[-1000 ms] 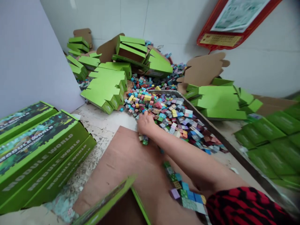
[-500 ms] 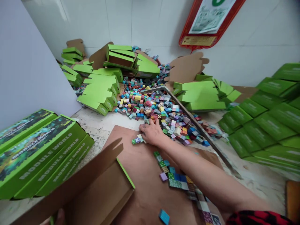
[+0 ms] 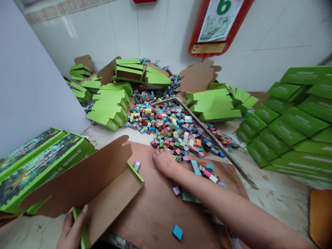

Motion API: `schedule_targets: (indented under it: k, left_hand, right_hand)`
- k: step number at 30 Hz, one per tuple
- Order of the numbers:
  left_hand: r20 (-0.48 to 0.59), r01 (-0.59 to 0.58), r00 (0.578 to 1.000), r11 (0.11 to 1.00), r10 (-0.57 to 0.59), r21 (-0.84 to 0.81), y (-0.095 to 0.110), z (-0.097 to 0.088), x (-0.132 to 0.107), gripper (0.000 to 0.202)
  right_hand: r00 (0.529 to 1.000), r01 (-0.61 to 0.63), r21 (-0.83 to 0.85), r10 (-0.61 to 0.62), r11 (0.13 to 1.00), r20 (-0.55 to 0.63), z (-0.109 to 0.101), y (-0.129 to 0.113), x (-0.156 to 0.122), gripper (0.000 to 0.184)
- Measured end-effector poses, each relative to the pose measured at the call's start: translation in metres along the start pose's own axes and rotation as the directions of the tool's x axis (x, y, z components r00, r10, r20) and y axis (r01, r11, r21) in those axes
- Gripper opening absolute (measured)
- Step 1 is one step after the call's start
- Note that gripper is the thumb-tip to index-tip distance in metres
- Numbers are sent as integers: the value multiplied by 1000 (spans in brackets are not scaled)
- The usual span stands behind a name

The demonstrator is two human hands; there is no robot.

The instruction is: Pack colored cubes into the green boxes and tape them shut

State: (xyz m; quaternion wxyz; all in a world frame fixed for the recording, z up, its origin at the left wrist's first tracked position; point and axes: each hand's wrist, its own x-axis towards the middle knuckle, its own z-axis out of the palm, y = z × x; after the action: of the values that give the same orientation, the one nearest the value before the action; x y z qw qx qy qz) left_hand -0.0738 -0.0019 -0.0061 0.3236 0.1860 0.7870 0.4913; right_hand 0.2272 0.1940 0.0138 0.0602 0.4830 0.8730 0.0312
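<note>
My left hand [image 3: 72, 226] grips the green side wall of an open cardboard box [image 3: 114, 204] at the lower left, thumb inside. The box is bare brown inside, and its long lid flap [image 3: 85, 173] stands up. My right hand [image 3: 164, 162] lies palm down on a brown cardboard sheet [image 3: 153, 211], fingers stretched toward the near edge of a heap of small coloured blocks [image 3: 166, 121]. Its fingertips touch or nearly touch a few blocks. A green and lilac block [image 3: 137, 166] lies by the box's end. Patterned blocks [image 3: 202, 169] lie beyond my right forearm, and a blue block [image 3: 177, 232] rests nearer me.
Printed green boxes [image 3: 49, 155] stand at the left beside a pale panel [image 3: 38, 69]. Open green boxes [image 3: 109, 105] lie around the heap. A metal strip [image 3: 215, 138] crosses the right side, before stacked green boxes [image 3: 293, 121]. A red-framed calendar [image 3: 218, 24] hangs on the tiled wall.
My right hand has drawn back toward me from the heap, and more blocks lie on the sheet's far edge. My left hand and the box have come further into view.
</note>
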Motion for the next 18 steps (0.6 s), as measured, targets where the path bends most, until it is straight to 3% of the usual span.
schedule_targets:
  k: [3, 6, 10, 14, 18]
  left_hand:
    - [19, 9, 1000, 998, -8, -59, 18, 12, -8, 61]
    - [-24, 26, 999, 988, -30, -150, 24, 18, -12, 67]
    - [-20, 131, 990, 969, -138, -210, 22, 12, -20, 65]
    - [1, 128, 991, 971, -131, -203, 19, -3, -25, 59]
    - [-32, 82, 995, 978, -90, -194, 16, -7, -23, 63]
  right_hand:
    - [998, -50, -7, 50, 999, 27, -5, 10, -22, 37]
    - [1000, -23, 40, 23, 999, 11, -12, 5, -29, 37]
    - [987, 154, 195, -141, 969, -79, -15, -21, -12, 48]
    - [949, 311, 233, -289, 921, -123, -16, -37, -1, 35]
    - [978, 204, 108, -199, 973, -54, -19, -20, -17, 26]
